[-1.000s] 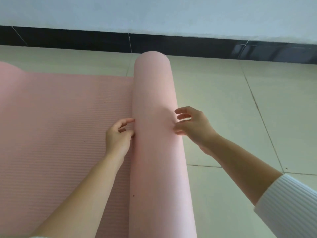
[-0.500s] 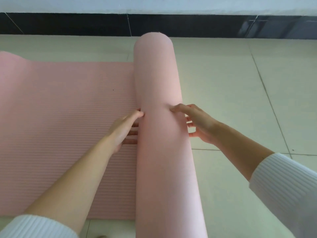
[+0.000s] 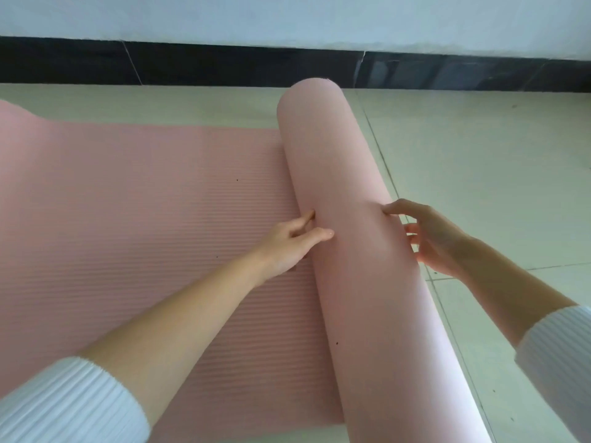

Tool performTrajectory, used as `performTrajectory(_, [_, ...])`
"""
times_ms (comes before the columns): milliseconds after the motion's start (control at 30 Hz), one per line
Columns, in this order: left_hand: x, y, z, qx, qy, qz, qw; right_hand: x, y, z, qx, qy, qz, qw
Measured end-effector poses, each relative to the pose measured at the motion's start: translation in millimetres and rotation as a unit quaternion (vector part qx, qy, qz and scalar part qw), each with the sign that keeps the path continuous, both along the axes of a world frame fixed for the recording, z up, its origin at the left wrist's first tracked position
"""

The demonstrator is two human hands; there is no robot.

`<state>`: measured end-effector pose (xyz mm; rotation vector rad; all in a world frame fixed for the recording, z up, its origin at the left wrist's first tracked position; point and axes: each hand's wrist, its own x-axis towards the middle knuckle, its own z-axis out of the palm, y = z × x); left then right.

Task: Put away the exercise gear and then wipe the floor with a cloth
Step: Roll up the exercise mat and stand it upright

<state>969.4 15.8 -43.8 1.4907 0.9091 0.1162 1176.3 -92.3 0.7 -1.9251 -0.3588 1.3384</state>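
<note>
On the pale tiled floor (image 3: 479, 174), a pink exercise mat (image 3: 144, 219) lies partly rolled: its flat, ribbed part spreads to the left, and the rolled part (image 3: 351, 251) runs as a thick cylinder from the near edge of the view to the far side, tilted a little leftward as it recedes. The left hand (image 3: 287, 244) rests where the roll meets the flat mat, fingers extended and loosely spread, thumb laid against the left flank of the roll and fingertips tucked into the seam. The right hand (image 3: 431, 238) cups the right flank, fingers open and curved, thumb on the upper surface and the other fingers down its right side. Neither hand pinches anything; both press flat against the roll from opposite sides. White ribbed sleeves (image 3: 64, 404) are pushed back on both forearms. A dark baseboard (image 3: 208, 63) runs along the far wall (image 3: 287, 17).
</note>
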Motion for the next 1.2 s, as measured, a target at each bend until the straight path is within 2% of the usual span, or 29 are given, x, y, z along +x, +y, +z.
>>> performTrajectory(167, [29,-3,-7,0.086,0.035,-0.052,0.994,22,-15,-11,0.0,-0.017,-0.017,1.0])
performTrajectory(300, [22,-8,-7,0.116,0.061,-0.032,0.991,21,-14,-15,0.029,-0.045,0.038,0.998])
performTrajectory(433, [11,0,3,0.051,0.044,0.019,0.998,7,-1,-11,0.055,-0.107,0.074,0.99])
performTrajectory(567, [-12,10,-5,-0.005,0.064,0.096,0.993,-18,11,-6,0.079,-0.222,0.135,0.962])
performTrajectory(633, [-27,16,-10,0.039,0.038,0.168,0.984,-34,18,-1,0.11,-0.24,0.178,0.948])
performTrajectory(733, [-47,28,-4,0.173,-0.028,0.247,0.953,-63,33,7,0.16,-0.26,0.217,0.927])
performTrajectory(800, [-57,33,4,0.191,-0.064,0.259,0.944,-82,46,15,0.193,-0.23,0.204,0.932])
performTrajectory(867, [-66,37,7,0.151,-0.073,0.276,0.946,-99,58,24,0.232,-0.139,0.178,0.946])
performTrajectory(967, [-90,43,4,0.097,-0.022,0.302,0.948,-120,77,26,0.239,-0.02,0.087,0.967])
performTrajectory(1000, [-100,46,3,0.092,-0.006,0.301,0.949,-126,83,23,0.214,-0.023,0.06,0.975])
performTrajectory(1033, [-110,48,2,0.09,0.011,0.296,0.951,-131,89,20,0.171,-0.077,0.064,0.98])
performTrajectory(1100, [-127,55,2,0.104,0.025,0.294,0.95,-142,99,9,0.09,-0.223,0.137,0.961])
performTrajectory(1133, [-134,58,2,0.135,0.031,0.294,0.946,-149,103,7,0.084,-0.259,0.164,0.948])
performTrajectory(1200, [-147,66,2,0.22,0.035,0.291,0.931,-164,110,7,0.11,-0.257,0.197,0.94])
